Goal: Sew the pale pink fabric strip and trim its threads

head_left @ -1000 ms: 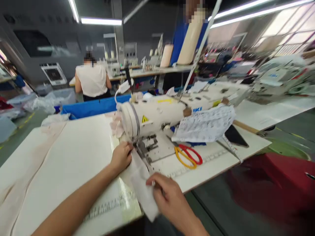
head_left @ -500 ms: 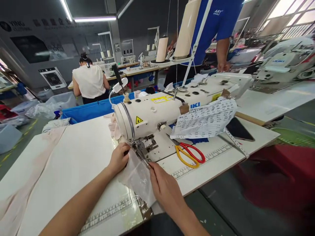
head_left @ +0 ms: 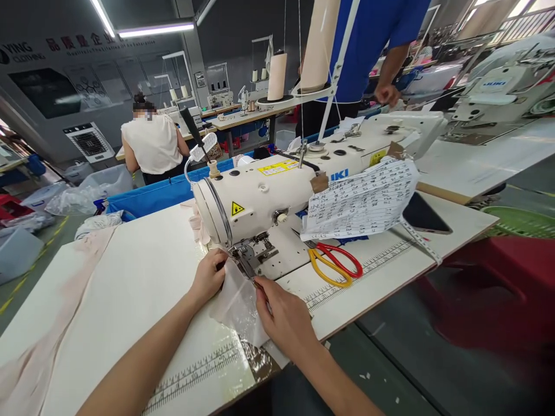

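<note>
My left hand (head_left: 210, 276) is closed at the needle end of the white sewing machine (head_left: 255, 196), its fingertips pinching sheer pale fabric (head_left: 238, 303) beside the presser foot (head_left: 236, 251). My right hand (head_left: 284, 315) is closed too, its thumb and index finger at the near end of a slim metal piece (head_left: 247, 268) that slants from the presser foot. Whether the metal piece is a loose tool or part of the machine, I cannot tell. The fabric runs between both hands and hangs toward the table's front edge. Scissors (head_left: 333, 264) with one red and one yellow handle lie right of my right hand.
A handwritten sheet (head_left: 362, 199) leans against the machine, with a dark phone (head_left: 427, 214) beside it. Pale pink fabric (head_left: 65, 306) trails over the left tabletop. Thread cones (head_left: 277, 76) stand behind. A person in blue (head_left: 368, 52) stands across; another in white (head_left: 151, 141) sits farther off.
The view has shifted slightly, moving the machine a little left and up in the picture. My right hand has moved slightly closer to the presser foot; both hands keep their grip.
</note>
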`<act>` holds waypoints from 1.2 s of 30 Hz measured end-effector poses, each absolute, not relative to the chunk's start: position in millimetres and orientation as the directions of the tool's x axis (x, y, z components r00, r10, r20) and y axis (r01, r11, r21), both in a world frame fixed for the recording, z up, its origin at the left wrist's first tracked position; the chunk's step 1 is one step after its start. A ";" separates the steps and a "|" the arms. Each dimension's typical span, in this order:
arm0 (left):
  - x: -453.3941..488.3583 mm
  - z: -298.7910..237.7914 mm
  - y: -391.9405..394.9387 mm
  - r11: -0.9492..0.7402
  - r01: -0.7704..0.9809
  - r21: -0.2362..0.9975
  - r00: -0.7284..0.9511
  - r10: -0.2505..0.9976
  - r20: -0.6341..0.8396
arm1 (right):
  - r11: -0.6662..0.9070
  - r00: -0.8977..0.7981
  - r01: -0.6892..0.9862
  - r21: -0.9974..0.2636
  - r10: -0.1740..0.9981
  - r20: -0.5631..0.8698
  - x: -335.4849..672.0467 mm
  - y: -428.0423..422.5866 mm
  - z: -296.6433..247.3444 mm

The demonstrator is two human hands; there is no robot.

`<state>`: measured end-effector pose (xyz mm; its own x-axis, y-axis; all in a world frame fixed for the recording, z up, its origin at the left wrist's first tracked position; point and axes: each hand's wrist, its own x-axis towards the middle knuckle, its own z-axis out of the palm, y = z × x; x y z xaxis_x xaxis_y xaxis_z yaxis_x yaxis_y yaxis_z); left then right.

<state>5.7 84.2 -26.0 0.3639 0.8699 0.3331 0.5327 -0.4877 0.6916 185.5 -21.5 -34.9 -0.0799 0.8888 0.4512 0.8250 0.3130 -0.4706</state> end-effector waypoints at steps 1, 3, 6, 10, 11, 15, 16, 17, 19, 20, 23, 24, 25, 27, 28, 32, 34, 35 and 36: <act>6.0 -25.7 84.2 -0.486 0.537 0.690 0.362 0.871 0.331 | 0.311 -0.082 0.823 -0.475 0.893 0.443 185.4 -21.0 -35.0; 6.4 -24.8 83.5 -0.488 0.533 0.691 0.369 0.869 0.330 | 0.302 -0.083 0.825 -0.478 0.901 0.427 185.1 -20.9 -34.0; 5.7 -24.9 81.6 -0.504 0.508 0.698 0.384 0.858 0.340 | 0.282 -0.081 0.838 -0.467 0.911 0.404 184.1 -23.2 -30.1; 2.8 -29.3 84.2 -0.512 0.516 0.687 0.394 0.854 0.340 | 0.252 -0.077 0.859 -0.445 0.924 0.375 183.4 -25.1 -24.1; 2.2 -30.5 85.3 -0.515 0.520 0.682 0.396 0.852 0.343 | 0.247 -0.076 0.863 -0.440 0.926 0.370 183.5 -25.2 -22.9; 1.0 -33.4 86.4 -0.535 0.530 0.657 0.407 0.841 0.357 | 0.236 -0.077 0.873 -0.427 0.930 0.358 183.5 -26.6 -20.3; 0.9 -33.7 86.1 -0.542 0.532 0.650 0.411 0.837 0.362 | 0.236 -0.078 0.875 -0.422 0.931 0.358 183.4 -27.1 -20.0; 0.9 -33.9 85.9 -0.548 0.535 0.643 0.414 0.833 0.366 | 0.233 -0.078 0.879 -0.416 0.931 0.358 183.3 -27.5 -19.9; 1.4 -33.5 86.0 -0.556 0.545 0.627 0.415 0.829 0.375 | 0.225 -0.073 0.888 -0.401 0.930 0.360 183.4 -28.1 -19.8; 2.0 -32.9 86.3 -0.557 0.553 0.620 0.411 0.829 0.379 | 0.221 -0.071 0.893 -0.393 0.929 0.362 183.6 -28.2 -19.7; 5.0 -28.2 85.1 -0.555 0.562 0.613 0.401 0.832 0.385 | 0.228 -0.081 0.898 -0.375 0.926 0.368 183.8 -29.0 -19.6; 6.2 -25.9 83.8 -0.553 0.560 0.617 0.400 0.833 0.383 | 0.235 -0.087 0.897 -0.375 0.925 0.371 183.5 -29.4 -19.7; 7.5 -23.4 82.4 -0.548 0.554 0.627 0.394 0.836 0.382 | 0.241 -0.092 0.894 -0.377 0.923 0.372 183.2 -29.7 -19.9; 10.0 -19.3 80.6 -0.534 0.547 0.645 0.381 0.845 0.376 | 0.243 -0.088 0.889 -0.388 0.922 0.377 182.5 -28.9 -21.2; 11.1 -18.1 80.6 -0.524 0.544 0.655 0.372 0.851 0.371 | 0.244 -0.086 0.887 -0.392 0.921 0.379 182.4 -27.5 -22.4; 13.2 -18.5 82.9 -0.458 0.537 0.709 0.327 0.887 0.326 | 0.263 -0.099 0.884 -0.386 0.913 0.395 182.1 -21.1 -28.3; 13.2 -20.0 83.0 -0.431 0.530 0.730 0.302 0.901 0.312 | 0.269 -0.103 0.885 -0.380 0.909 0.404 181.8 -20.4 -30.3; 13.0 -20.7 82.9 -0.422 0.525 0.739 0.295 0.905 0.307 | 0.268 -0.101 0.885 -0.379 0.908 0.407 181.7 -20.5 -30.8; 12.9 -21.3 83.0 -0.416 0.520 0.746 0.293 0.907 0.301 | 0.265 -0.094 0.886 -0.381 0.907 0.410 181.7 -20.9 -31.2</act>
<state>12.9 83.0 -21.3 0.2930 0.9074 0.3013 0.5200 -0.4157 0.7462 181.7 -20.9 -31.2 -0.0944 0.9070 0.4105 0.8860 0.2645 -0.3808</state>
